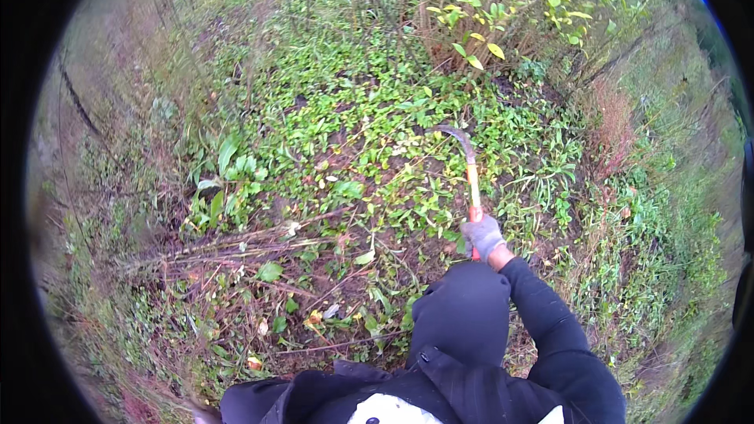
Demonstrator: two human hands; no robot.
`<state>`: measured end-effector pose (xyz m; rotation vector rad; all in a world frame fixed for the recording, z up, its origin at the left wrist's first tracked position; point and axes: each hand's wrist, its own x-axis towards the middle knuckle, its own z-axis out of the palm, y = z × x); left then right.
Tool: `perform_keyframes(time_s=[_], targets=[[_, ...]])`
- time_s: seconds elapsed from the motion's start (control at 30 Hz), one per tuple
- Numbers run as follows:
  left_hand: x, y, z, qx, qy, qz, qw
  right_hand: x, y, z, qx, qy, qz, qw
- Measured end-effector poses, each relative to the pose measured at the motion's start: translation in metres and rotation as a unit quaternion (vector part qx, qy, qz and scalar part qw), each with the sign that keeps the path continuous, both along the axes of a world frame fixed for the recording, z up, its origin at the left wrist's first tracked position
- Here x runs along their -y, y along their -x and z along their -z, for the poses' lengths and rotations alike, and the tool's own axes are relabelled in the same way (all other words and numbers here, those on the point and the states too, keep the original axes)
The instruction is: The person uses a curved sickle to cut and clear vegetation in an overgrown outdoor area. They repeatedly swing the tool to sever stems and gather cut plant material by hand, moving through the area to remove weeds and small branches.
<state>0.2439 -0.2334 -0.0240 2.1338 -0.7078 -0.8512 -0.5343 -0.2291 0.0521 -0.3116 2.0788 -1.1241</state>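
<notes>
My right hand (484,237), in a grey work glove, is closed around the lower handle of a sickle (473,181). The handle is red and pale yellow, and its curved metal blade (460,136) points away from me and hooks to the left. Low green weeds (412,168) lie under and around the blade. The hand is just beyond my bent knee (462,312), in dark trousers. Only a blurred sliver of my left hand (204,413) shows at the bottom edge, beside the dark sleeve; its fingers cannot be made out.
A leafy shrub (500,17) with yellow-green leaves stands ahead to the right. Cut or fallen dry stalks (253,242) lie across the soil on the left. A broad-leaved plant (227,174) grows left of centre. Reddish dry weeds (615,123) stand at the right.
</notes>
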Motion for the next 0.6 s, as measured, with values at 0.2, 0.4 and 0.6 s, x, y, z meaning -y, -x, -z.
perform_keyframes(time_s=[0.2, 0.4, 0.6], targets=[[0.11, 0.093, -0.1, 0.011, 0.022, 0.175, 0.984, -0.043, 0.052, 0.062, 0.014, 0.223, 0.1, 0.97], [0.199, 0.203, -0.101, 0.269, -0.069, 0.444, 0.852, 0.008, 0.125, 0.083, 0.112, 0.312, 0.228, 0.916], [0.225, 0.441, -0.21, 0.456, -0.271, 0.494, 0.689, 0.113, 0.216, 0.014, 0.145, 0.246, 0.059, 0.956]])
